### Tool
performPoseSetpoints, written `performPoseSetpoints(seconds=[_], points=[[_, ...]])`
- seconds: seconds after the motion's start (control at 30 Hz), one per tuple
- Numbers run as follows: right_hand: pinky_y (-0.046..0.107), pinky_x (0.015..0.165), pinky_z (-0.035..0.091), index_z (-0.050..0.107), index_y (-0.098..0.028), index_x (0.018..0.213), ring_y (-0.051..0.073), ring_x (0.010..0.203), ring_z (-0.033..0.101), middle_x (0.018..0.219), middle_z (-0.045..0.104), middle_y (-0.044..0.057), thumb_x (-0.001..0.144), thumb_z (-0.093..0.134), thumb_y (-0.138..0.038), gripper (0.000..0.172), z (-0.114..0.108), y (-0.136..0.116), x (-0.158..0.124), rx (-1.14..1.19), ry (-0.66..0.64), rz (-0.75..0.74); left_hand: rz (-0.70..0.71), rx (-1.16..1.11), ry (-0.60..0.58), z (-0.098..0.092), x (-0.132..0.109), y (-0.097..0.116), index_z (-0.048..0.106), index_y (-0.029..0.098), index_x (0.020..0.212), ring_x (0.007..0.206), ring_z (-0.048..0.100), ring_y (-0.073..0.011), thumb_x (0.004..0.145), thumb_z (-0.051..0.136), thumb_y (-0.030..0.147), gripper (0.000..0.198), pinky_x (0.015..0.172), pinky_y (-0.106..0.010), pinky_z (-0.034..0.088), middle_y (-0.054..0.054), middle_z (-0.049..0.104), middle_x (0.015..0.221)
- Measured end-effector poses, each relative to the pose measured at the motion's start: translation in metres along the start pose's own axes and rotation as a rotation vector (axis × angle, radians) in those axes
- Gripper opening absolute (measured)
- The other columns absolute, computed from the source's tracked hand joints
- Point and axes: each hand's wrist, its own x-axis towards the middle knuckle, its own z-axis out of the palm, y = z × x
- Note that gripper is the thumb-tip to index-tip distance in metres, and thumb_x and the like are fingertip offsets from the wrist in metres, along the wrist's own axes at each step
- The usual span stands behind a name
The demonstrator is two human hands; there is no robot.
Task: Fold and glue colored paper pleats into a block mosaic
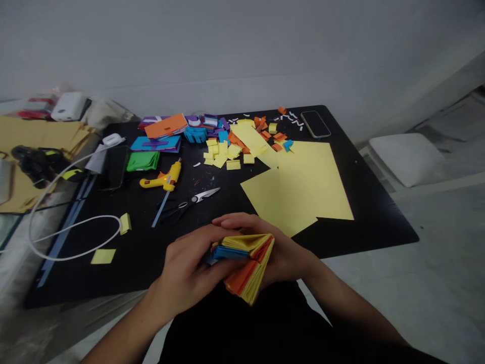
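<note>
Both hands hold one folded paper piece point(248, 273), made of yellow, orange and blue layers, just in front of the table edge. My left hand point(189, 258) is closed round its blue side, the thumb lying across the front. Wrapped behind its right side is my right hand point(282, 255), with its fingers reaching over toward the left fingertips. Closest beyond the hands are black-handled scissors point(195, 198), lying partly open, and large yellow paper sheets point(314, 182). A yellow glue gun point(162, 178) lies farther left.
Small yellow paper pieces point(223, 151), orange scraps and colored folded paper stacks point(162, 134) crowd the back of the black table point(364, 217). A phone point(316, 124) lies at the far right corner. A white cable point(76, 259) loops on the left. A white stool point(401, 156) stands right.
</note>
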Motion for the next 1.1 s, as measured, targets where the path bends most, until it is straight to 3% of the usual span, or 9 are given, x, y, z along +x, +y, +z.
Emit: performPoseSetpoints(seconds=[0.13,0.3,0.4,0.47,0.6,0.7,0.8,1.1], points=[[0.044,0.123,0.042,0.053,-0.038,0.156,0.028,0.148,0.051,0.163,0.052,0.006,0.066,0.102,-0.026,0.102,-0.005,0.000,-0.001,0.067,-0.067,0.080,0.008,-0.026,-0.029,-0.001,0.003,0.001,0.069,0.022,0.119,0.083,0.080,-0.0160,0.091,0.077,0.020,0.028,0.080,-0.023,0.065,-0.003,0.083,0.102],[0.037,0.119,0.044,0.047,-0.037,0.160,0.027,0.145,0.055,0.159,0.057,0.007,0.051,0.107,-0.025,0.126,-0.013,0.011,0.001,0.248,-0.169,0.117,-0.137,-0.095,-0.054,0.003,-0.001,0.002,0.065,0.024,0.117,0.063,0.071,-0.0086,0.089,0.072,0.012,0.032,0.060,-0.015,0.058,0.004,0.078,0.088],[0.036,0.114,0.048,0.046,-0.035,0.161,0.026,0.136,0.063,0.154,0.061,0.008,0.047,0.108,-0.030,0.131,-0.014,0.021,0.000,0.364,-0.159,0.152,-0.204,-0.119,-0.028,0.006,-0.005,0.000,0.064,0.025,0.119,0.070,0.074,-0.0101,0.090,0.073,0.013,0.032,0.065,-0.016,0.060,0.003,0.079,0.093],[0.039,0.111,0.050,0.050,-0.034,0.158,0.026,0.127,0.068,0.148,0.066,0.007,0.049,0.107,-0.039,0.123,-0.011,0.028,-0.004,0.446,-0.065,0.207,-0.267,-0.146,0.018,0.008,-0.005,-0.002,0.066,0.025,0.120,0.077,0.077,-0.0122,0.092,0.074,0.016,0.030,0.070,-0.018,0.063,0.001,0.081,0.098],[0.044,0.105,0.054,0.073,-0.031,0.128,0.028,0.119,0.069,0.129,0.076,0.006,0.073,0.082,-0.076,0.071,-0.004,0.037,-0.014,0.547,0.239,0.325,-0.463,-0.305,0.119,0.014,0.001,-0.010,0.070,0.022,0.117,0.077,0.077,-0.0149,0.092,0.078,0.027,0.026,0.064,-0.022,0.063,-0.003,0.081,0.101],[0.050,0.108,0.052,0.073,-0.032,0.126,0.032,0.127,0.066,0.128,0.076,0.008,0.081,0.053,-0.094,0.079,0.001,0.038,-0.018,0.620,0.298,0.331,-0.614,-0.447,0.140,0.017,0.005,-0.019,0.070,0.020,0.113,0.066,0.072,-0.0130,0.090,0.079,0.030,0.027,0.057,-0.021,0.060,0.001,0.076,0.083],[0.055,0.114,0.047,0.070,-0.030,0.133,0.033,0.135,0.061,0.132,0.074,0.010,0.086,0.037,-0.095,0.087,0.005,0.037,-0.016,0.674,0.327,0.349,-0.694,-0.534,0.122,0.019,0.005,-0.028,0.067,0.020,0.113,0.057,0.065,-0.0113,0.089,0.079,0.031,0.029,0.052,-0.021,0.056,0.004,0.069,0.071],[0.051,0.118,0.047,0.079,-0.030,0.115,0.031,0.133,0.062,0.121,0.079,0.006,0.091,0.047,-0.083,0.066,0.013,0.044,-0.015,0.692,0.396,0.351,-0.574,-0.166,0.087,0.024,-0.003,-0.032,0.073,0.026,0.113,0.058,0.055,-0.0113,0.098,0.069,0.038,0.020,0.048,-0.021,0.043,0.002,0.066,0.079]])
